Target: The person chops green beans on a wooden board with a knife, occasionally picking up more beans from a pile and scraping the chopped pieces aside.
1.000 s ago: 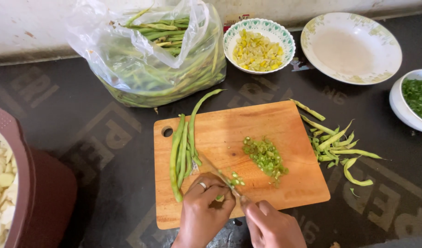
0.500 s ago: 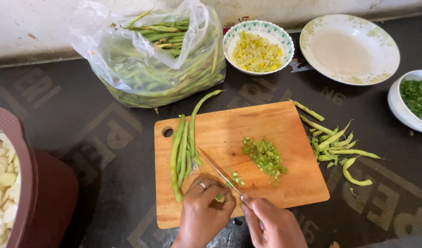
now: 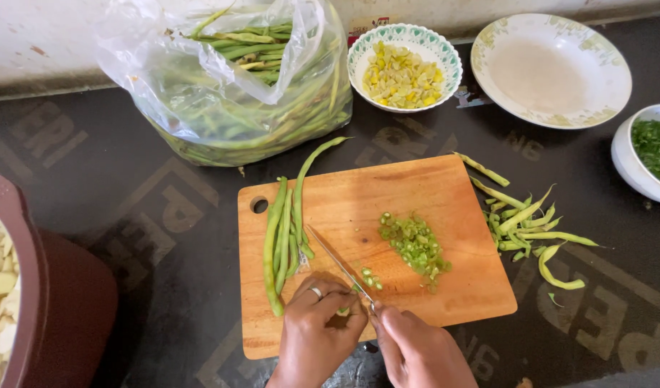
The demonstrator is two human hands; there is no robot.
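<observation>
Wooden board (image 3: 416,194) carries beans pinched by the left hand (image 3: 315,334); right hand (image 3: 420,348) grips a knife (image 3: 338,264).

The knife (image 3: 338,267) now lies lower and flatter than a second ago, its tip pointing to about 10 o'clock, near the whole beans (image 3: 283,241). A few more cut slices (image 3: 369,277) sit beside the blade, at about 8 o'clock from the chopped pile (image 3: 415,246). The left hand (image 3: 317,332) curls tighter over the bean end, and the right hand (image 3: 420,350) sits a little lower.
</observation>
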